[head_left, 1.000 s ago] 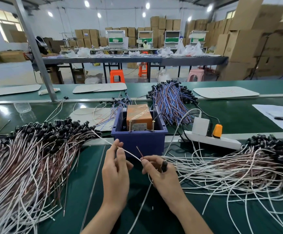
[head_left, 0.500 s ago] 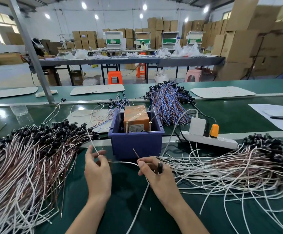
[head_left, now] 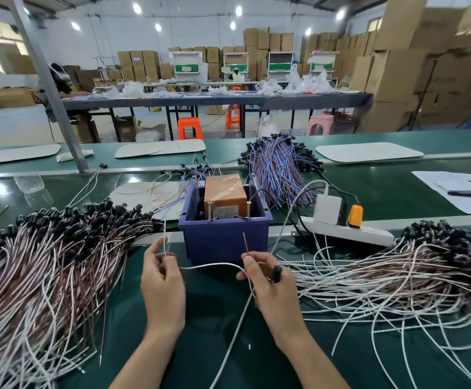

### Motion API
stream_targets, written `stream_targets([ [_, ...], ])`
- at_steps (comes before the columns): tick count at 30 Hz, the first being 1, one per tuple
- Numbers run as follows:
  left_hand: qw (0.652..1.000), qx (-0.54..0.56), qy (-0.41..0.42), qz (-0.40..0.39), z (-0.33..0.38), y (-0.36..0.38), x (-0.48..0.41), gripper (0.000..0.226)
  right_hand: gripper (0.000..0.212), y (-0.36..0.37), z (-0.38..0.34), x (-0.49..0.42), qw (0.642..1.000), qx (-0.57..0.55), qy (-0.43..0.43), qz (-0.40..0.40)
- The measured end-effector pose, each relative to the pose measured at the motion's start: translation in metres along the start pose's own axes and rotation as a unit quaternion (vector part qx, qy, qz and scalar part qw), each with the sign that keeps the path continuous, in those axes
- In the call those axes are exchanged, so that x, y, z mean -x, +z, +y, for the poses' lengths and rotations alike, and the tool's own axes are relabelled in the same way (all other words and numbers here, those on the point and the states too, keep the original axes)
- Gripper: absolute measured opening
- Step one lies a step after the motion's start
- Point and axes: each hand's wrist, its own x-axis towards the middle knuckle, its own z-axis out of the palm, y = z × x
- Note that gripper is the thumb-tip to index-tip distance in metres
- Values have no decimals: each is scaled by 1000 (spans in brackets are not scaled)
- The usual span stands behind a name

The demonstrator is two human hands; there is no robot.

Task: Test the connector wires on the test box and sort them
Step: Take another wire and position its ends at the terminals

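While both hands hover palm-down just before the blue bin (head_left: 223,242), the left hand (head_left: 162,279), by its left corner, pinches the white wire (head_left: 211,266) between thumb and curled forefinger. By the bin's right corner, the right hand (head_left: 270,284) pinches the brown wire (head_left: 245,242) upright, with the black connector (head_left: 277,272) tucked among its curled fingers. Inside the bin stands the orange test box (head_left: 225,192).

power strip (head_left: 369,234) on counter (head_left: 383,189), white adapter (head_left: 327,209) and orange plug (head_left: 355,216) in it | papers (head_left: 450,183) with pen (head_left: 470,194), far right | metal pole (head_left: 51,88), left | orange stool (head_left: 190,127) and pink stool (head_left: 320,124) on floor (head_left: 9,127) beyond | cardboard boxes (head_left: 397,80) stacked at back
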Motion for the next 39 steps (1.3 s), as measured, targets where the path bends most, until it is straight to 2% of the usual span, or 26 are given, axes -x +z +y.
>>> stream_targets([
  [11,1000,-3,6,-11,-1,-1,0,30,9,-3,-4,-2,998,-31,-10,48],
  [24,1000,-1,14,10,4,0,2,17,14,-5,1,-6,996,-46,-19,77],
  [28,999,-8,35,25,8,-1,4,15,9,-8,4,-6,996,-26,-26,85],
  [39,999,21,44,6,16,1,10,20,27,-10,3,-11,992,-32,-48,115],
])
